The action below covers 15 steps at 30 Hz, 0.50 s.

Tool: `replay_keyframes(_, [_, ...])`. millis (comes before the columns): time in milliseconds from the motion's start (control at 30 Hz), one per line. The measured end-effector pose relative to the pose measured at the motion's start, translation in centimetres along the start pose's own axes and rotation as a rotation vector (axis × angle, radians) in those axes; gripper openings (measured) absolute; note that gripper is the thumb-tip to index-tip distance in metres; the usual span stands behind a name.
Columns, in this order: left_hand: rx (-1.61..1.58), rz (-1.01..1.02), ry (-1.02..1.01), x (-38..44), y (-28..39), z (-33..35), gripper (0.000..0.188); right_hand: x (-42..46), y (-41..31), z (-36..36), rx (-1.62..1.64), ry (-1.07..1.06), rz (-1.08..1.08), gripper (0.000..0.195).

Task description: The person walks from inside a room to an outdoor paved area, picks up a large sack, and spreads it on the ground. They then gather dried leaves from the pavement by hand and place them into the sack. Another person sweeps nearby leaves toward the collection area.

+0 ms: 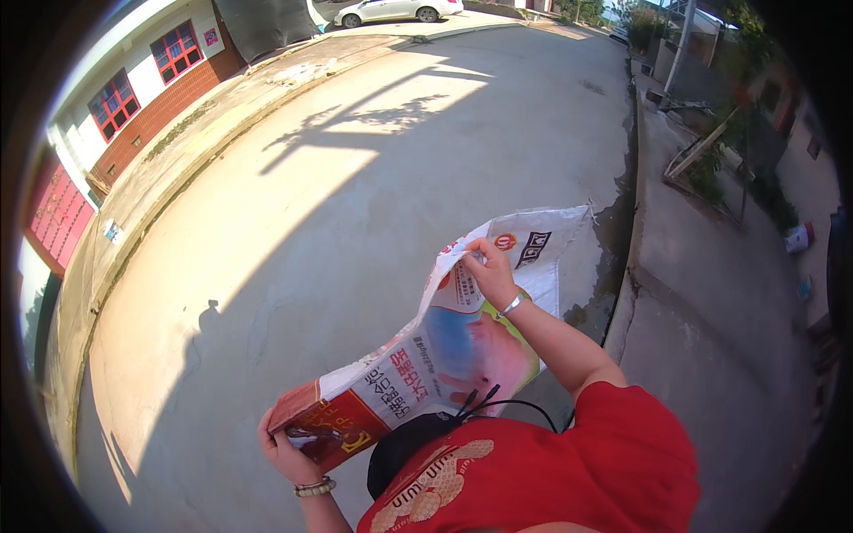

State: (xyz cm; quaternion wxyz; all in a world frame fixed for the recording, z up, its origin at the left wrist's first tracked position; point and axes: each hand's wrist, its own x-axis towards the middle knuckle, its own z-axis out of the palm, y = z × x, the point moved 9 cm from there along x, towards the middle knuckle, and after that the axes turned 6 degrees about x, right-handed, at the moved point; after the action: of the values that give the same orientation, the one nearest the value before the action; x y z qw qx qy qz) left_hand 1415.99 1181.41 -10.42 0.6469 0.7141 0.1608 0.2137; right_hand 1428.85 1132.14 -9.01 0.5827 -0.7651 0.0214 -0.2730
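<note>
A printed woven plastic feed sack (400,386) stretches between my two hands in front of my body. At its red-printed end, my left hand (290,446) grips the edge, with a beaded bracelet on the wrist. Further up, my right hand (492,270) pinches the sack's upper edge, a silver bangle on that wrist. Beyond the right hand, the white end of the sack hangs out to the right. The side between the hands bears a picture of a pig and large writing. Black cables and a black item lie against my red shirt, over the sack's lower edge.
I stand on a concrete road (266,286). A raised curb (640,200) and a wet gutter run along the right. Wooden poles (703,143) and plants stand beyond it. To the left are a pavement (193,126) and a house with red windows. A white car (400,9) is parked far ahead.
</note>
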Motion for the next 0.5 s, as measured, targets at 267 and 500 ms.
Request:
replay_keyframes(267, [-0.003,0.128,-0.066,33.2,-1.4,9.0,0.022,22.4,2.9,18.6,0.066,0.051,0.028,0.013])
replay_keyframes(500, [-0.228,0.097,-0.333,59.0,-4.1,22.3,0.025,35.5,7.7,25.9,-0.164,0.247,0.12,0.01])
